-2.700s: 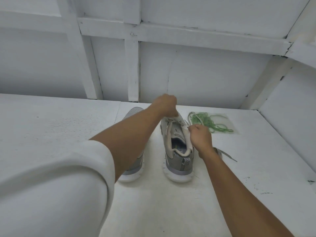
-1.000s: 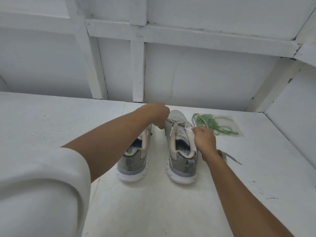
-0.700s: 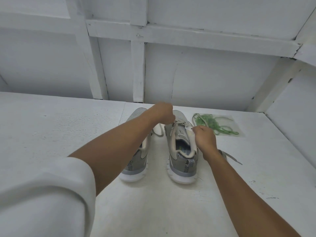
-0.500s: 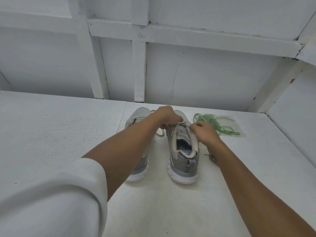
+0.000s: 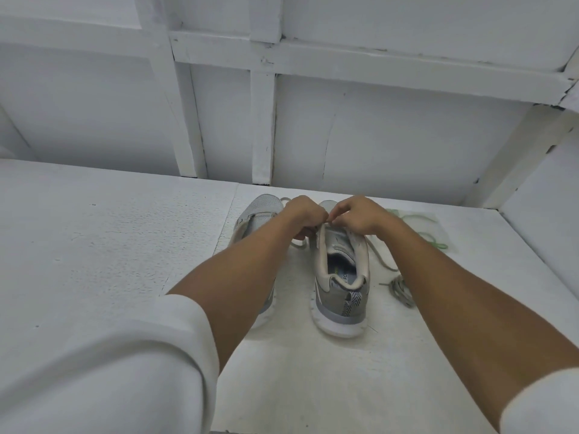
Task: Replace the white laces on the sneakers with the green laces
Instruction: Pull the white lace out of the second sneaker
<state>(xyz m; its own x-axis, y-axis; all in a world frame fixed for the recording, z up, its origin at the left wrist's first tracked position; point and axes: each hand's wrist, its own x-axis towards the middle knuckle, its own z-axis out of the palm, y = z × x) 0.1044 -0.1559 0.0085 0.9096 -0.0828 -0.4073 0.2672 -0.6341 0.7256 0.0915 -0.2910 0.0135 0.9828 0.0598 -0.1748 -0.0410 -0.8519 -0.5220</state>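
White table (image 5: 94,245): two grey sneakers side by side, heels near. Right sneaker (image 5: 341,277) under both hands. Left sneaker (image 5: 258,214) partly behind left forearm. Left hand (image 5: 302,214), right hand (image 5: 357,214): fingers curled, tips meeting, pinching white lace (image 5: 380,258) at right sneaker's lacing. Green laces (image 5: 435,242) far right, untouched.

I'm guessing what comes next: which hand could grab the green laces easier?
Probably the right hand. The green laces lie just beside it, while the left hand would have to cross the sneaker whose white lace both hands pinch.
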